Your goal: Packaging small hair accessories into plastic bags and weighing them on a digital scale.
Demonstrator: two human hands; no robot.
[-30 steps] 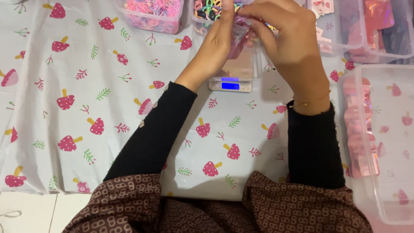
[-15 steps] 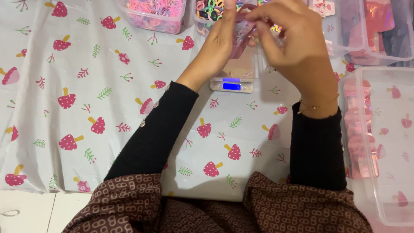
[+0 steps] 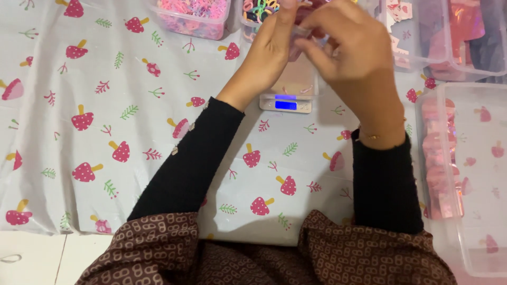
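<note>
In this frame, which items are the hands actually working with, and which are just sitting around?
In use: left hand and right hand together pinch a small clear packet above the digital scale.

Lying about: tub of pink bands, tub of mixed-colour bands, clear bins at right, mushroom-print cloth.

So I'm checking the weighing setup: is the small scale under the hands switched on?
On. The digital scale has its display lit bright blue, below both hands; no reading is legible.

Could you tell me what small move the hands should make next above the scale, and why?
Probably lower the small clear pouch onto the small silver digital scale: the left hand and right hand pinch it together directly above the scale, whose blue display is lit.
</note>
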